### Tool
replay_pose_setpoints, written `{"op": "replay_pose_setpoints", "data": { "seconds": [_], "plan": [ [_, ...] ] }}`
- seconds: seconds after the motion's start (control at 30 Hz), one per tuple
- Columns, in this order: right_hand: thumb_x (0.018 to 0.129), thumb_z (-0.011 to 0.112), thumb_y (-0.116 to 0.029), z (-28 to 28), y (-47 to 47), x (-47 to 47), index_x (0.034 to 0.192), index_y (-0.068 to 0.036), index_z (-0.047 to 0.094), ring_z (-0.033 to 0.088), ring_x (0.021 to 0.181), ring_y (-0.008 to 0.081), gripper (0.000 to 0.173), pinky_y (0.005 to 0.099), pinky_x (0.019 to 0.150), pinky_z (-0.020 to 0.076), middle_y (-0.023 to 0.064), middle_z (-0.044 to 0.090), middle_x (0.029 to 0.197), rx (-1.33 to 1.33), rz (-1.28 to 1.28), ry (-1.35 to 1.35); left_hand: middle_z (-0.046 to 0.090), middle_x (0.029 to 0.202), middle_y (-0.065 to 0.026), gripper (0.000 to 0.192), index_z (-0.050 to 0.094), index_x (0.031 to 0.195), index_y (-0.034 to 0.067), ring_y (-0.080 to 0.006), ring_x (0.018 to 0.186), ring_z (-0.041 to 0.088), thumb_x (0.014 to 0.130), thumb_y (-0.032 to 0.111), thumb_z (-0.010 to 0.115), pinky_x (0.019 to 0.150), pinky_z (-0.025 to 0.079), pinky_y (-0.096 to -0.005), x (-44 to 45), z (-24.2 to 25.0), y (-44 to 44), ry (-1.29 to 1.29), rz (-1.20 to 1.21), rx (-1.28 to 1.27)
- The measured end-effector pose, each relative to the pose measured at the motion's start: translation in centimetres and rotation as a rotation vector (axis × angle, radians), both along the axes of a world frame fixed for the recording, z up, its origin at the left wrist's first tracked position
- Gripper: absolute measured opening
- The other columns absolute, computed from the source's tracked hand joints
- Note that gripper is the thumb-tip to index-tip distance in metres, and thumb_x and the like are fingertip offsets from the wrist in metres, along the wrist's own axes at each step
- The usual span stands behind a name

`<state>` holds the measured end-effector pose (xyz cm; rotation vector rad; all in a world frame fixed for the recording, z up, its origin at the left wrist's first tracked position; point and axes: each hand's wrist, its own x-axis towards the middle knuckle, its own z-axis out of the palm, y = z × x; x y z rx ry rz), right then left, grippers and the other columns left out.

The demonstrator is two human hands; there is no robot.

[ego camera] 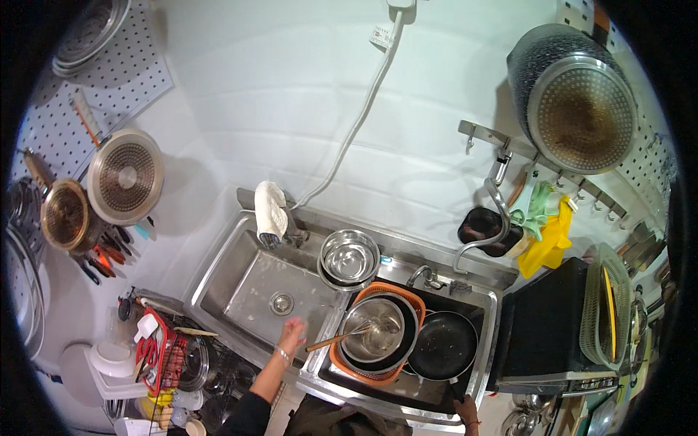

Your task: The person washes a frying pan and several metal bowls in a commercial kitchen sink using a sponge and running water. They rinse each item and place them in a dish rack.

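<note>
My left hand (293, 333), somewhat blurred, is over the front right part of the left steel sink basin (240, 289); nothing shows in it. My right hand (467, 410) grips the black handle of a frying pan (443, 346), which lies in the right basin with its dark inside up. Left of the pan, an orange plastic basket (342, 364) holds a dark pan (410, 316) with a steel bowl (376, 346) nested in it. A whisk with a wooden handle (326, 343) rests in that bowl, its handle pointing towards my left hand.
Steel bowls (349, 259) are stacked at the back between the basins, near a tap (422, 274). A white cloth (270, 210) covers a fixture at the back left. A loaded dish rack with a red basket (163, 354) stands left; a black cabinet (542, 327) stands right. Pans hang on both sides.
</note>
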<state>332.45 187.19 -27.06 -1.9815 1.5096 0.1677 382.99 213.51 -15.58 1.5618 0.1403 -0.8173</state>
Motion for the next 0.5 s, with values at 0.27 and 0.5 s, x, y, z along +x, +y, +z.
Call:
{"op": "replay_pose_setpoints", "data": {
  "seconds": [0.27,0.5],
  "plan": [
    [0.068,0.056,-0.007,1.7,6.9,4.9,0.097,-0.001,0.056,0.054,0.084,0.0361,0.030,0.0423,0.074,0.0441,0.0187,0.057,0.087,-0.510,-0.095,0.202,0.044,0.104,0.0026,0.043,0.039,0.109,0.021,-0.0139,0.104,0.040,0.074,0.029,0.062,0.080,0.036,-0.0389,9.7,-3.3,-8.1,0.066,-0.141,-0.036],
    [0.078,0.058,-0.017,7.6,10.4,22.4,0.102,-0.005,0.051,0.056,0.078,0.0329,0.029,0.0386,0.067,0.0453,0.0159,0.058,0.086,-0.381,-0.346,-0.348,0.035,0.124,-0.0136,0.078,0.028,0.127,0.013,-0.0300,0.116,0.032,0.067,0.042,0.067,0.096,0.023,-0.0525,11.1,-6.5,-8.1,-0.658,-0.702,0.321]
  ]
}}
